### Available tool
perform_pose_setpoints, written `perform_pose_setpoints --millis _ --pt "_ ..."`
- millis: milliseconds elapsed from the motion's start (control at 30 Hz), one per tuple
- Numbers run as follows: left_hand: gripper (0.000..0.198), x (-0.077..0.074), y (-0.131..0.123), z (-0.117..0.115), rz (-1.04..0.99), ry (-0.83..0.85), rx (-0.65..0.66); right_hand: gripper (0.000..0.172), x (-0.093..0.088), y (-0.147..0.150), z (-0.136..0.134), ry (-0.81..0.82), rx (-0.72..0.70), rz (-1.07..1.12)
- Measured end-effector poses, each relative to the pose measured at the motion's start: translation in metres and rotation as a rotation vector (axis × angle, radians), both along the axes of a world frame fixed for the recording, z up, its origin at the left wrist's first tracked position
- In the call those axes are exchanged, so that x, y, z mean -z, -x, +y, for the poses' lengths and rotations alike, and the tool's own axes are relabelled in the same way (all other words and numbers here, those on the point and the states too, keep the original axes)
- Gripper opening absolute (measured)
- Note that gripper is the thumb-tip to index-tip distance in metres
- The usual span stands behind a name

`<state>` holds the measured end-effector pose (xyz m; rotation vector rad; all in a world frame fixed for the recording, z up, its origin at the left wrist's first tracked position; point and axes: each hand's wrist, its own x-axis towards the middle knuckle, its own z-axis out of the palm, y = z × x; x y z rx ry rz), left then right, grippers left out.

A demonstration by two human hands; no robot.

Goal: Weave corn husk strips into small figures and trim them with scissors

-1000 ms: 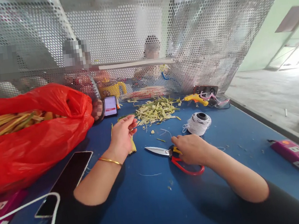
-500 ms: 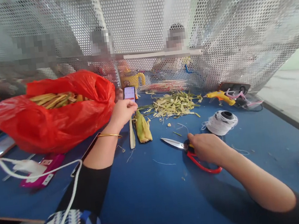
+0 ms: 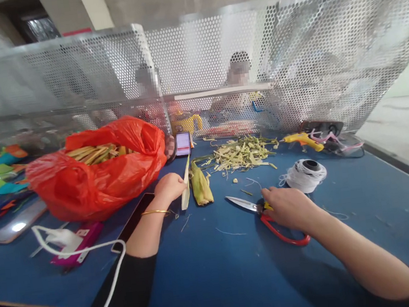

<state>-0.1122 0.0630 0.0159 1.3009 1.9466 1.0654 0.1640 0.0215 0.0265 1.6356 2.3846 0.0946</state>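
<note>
My left hand is closed around a pale, narrow leaf strip that lies on the blue table. A folded green-yellow leaf lies just to its right. My right hand rests on red-handled scissors, fingers curled over the handles, blades pointing left. A spool of white thread stands just beyond my right hand. A pile of leaf trimmings lies farther back.
A red plastic bag full of leaf strips sits at the left. A small phone leans by the perforated metal screen, a yellow glue gun to the right. A dark phone, a white cable and a pink power strip lie at the near left.
My left hand drew back from the small phone and closed on the pale leaf strip. My right hand stayed on the scissors. The camera view tilted up.
</note>
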Motion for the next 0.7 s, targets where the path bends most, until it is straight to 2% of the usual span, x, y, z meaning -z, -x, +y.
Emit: perform_pose_setpoints --millis 67,133,167,233,300,400,467,533,700 --pt "0.024 -0.009 -0.008 -0.008 -0.067 -0.045 0.044 0.018 -0.003 0.0 0.0 -0.16 -0.045 0.112" --pt "0.011 -0.016 -0.024 -0.018 -0.362 -0.099 0.138 0.021 -0.005 0.001 -0.001 -0.277 -0.091 0.342" --pt "0.008 -0.018 -0.034 -0.024 -0.488 -0.113 0.181 0.022 -0.004 0.002 -0.002 -0.282 -0.104 0.495" --pt "0.011 -0.017 -0.055 -0.037 -0.657 -0.106 0.231 0.026 -0.001 0.007 -0.005 -0.182 -0.078 0.826" --pt "0.012 -0.012 -0.074 -0.047 -0.729 -0.073 0.241 0.031 0.005 0.015 -0.011 0.015 -0.015 1.111" --pt "0.014 -0.003 -0.09 -0.055 -0.774 -0.051 0.238 0.035 0.016 0.027 -0.018 0.326 0.022 1.37" --pt "0.015 0.002 -0.094 -0.056 -0.799 -0.044 0.224 0.035 0.021 0.033 -0.021 0.456 0.07 1.465" --pt "0.016 0.004 -0.093 -0.055 -0.817 -0.046 0.219 0.037 0.024 0.035 -0.022 0.507 0.123 1.514" --pt "0.021 0.005 -0.091 -0.055 -0.82 -0.076 0.239 0.035 0.026 0.031 -0.02 0.574 0.155 1.441"
